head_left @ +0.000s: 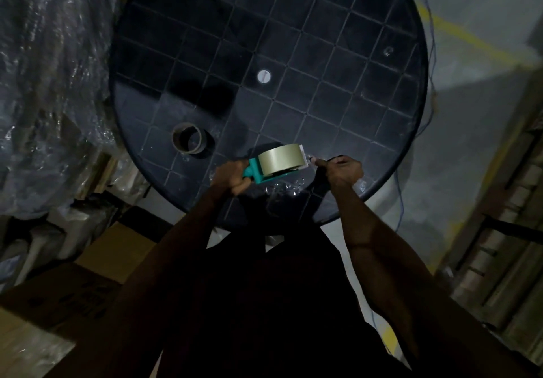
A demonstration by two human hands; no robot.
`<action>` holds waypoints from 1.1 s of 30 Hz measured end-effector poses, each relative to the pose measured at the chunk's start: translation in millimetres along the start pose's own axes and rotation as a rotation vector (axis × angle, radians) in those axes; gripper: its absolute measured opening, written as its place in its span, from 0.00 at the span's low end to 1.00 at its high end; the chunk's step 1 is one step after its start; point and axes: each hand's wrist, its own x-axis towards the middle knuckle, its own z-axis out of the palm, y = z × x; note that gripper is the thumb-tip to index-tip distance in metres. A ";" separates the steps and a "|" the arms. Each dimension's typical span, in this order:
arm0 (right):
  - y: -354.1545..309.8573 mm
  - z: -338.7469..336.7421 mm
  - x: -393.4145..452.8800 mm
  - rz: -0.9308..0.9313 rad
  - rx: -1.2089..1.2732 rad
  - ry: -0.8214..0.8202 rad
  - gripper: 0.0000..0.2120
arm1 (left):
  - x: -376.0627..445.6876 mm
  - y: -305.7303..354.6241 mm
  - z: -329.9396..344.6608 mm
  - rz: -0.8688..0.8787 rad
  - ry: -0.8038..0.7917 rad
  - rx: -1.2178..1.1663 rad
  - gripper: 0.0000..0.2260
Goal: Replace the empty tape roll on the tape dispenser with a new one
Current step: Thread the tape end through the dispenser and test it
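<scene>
Left hand [232, 179] gripped the teal tape dispenser [258, 173] by its handle just above the round black table [323, 54]; right hand [342, 173] pinched what looked like the tape's free end at the dispenser's front. New tape roll [279, 158] already mounted. Empty core [188, 141] stood farther back, apart. Threading prob. left.

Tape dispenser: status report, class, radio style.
Left hand grips teal dispenser handle. Right hand pinches at its front end. New roll mounted. Empty core aside on table.
</scene>
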 end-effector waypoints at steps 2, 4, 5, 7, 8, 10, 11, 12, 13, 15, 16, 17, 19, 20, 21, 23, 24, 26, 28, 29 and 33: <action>0.1 -0.3 -1.8 -0.014 0.027 0.028 0.23 | -2.7 1.2 -1.9 -0.012 -0.014 0.022 0.19; 0.4 -0.7 -3.6 -0.027 0.054 0.041 0.22 | -6.8 -1.1 -2.9 -0.020 -0.023 0.024 0.21; 1.4 -0.2 -4.3 -0.033 0.053 0.044 0.22 | -9.0 -3.2 -3.3 -0.019 -0.025 0.025 0.23; 3.1 1.2 -3.9 -0.047 0.075 0.055 0.22 | -11.6 -12.0 -3.9 -0.043 -0.040 0.033 0.24; 3.5 1.3 -4.1 -0.051 0.089 0.056 0.22 | -12.4 -17.2 -5.4 -0.065 -0.050 0.038 0.24; 3.9 2.0 -5.3 -0.050 0.103 0.057 0.21 | -11.9 -31.0 -5.0 -0.099 -0.055 0.036 0.28; 4.2 2.5 -5.7 -0.050 0.111 0.058 0.21 | -11.5 -37.8 -4.2 -0.101 -0.060 0.045 0.30; 3.5 2.7 -6.4 -0.050 0.118 0.057 0.21 | -12.9 -42.4 -5.7 -0.098 -0.065 0.067 0.31; 3.8 3.4 -6.2 -0.054 0.122 0.058 0.21 | -14.2 -48.6 -5.9 -0.095 -0.072 0.092 0.30; 4.2 4.1 -5.7 -0.065 0.130 0.069 0.22 | -18.1 -56.8 -9.2 -0.084 -0.068 0.103 0.34; 4.6 4.3 -5.5 -0.067 0.125 0.077 0.22 | -19.9 -59.3 -10.8 -0.090 -0.071 0.095 0.38; 4.3 4.5 -6.1 -0.075 0.121 0.081 0.22 | -20.3 -61.5 -11.3 -0.091 -0.075 0.091 0.38; 3.8 5.7 -7.4 -0.104 0.096 0.081 0.21 | -19.6 -63.7 -12.5 -0.110 -0.080 0.110 0.30; 3.9 7.0 -7.0 -0.114 0.076 0.080 0.20 | -19.0 -63.3 -13.1 -0.110 -0.079 0.105 0.28; 4.5 9.2 -6.0 -0.131 0.054 0.076 0.19 | -19.5 -61.1 -14.4 -0.110 -0.089 0.097 0.28; 6.9 15.2 -2.7 -0.195 -0.009 0.069 0.17 | -23.3 -52.9 -20.2 -0.121 -0.099 0.072 0.24; 6.2 17.2 -6.1 -0.248 -0.050 0.070 0.15 | -25.7 -49.0 -23.4 -0.124 -0.095 0.075 0.21; 9.2 20.1 -17.3 -0.389 -0.120 0.061 0.11 | -30.0 -43.1 -27.6 -0.108 -0.080 0.080 0.18; 14.9 20.7 -37.9 -0.551 -0.219 -0.006 0.13 | -33.4 -41.8 -29.7 -0.081 -0.074 0.071 0.17; 19.6 22.0 -47.7 -0.644 -0.290 -0.041 0.17 | -34.6 -42.0 -30.1 -0.074 -0.074 0.060 0.17; 49.1 29.7 -63.4 -0.864 -0.575 -0.256 0.34 | -39.4 -36.8 -38.6 -0.064 -0.093 0.043 0.20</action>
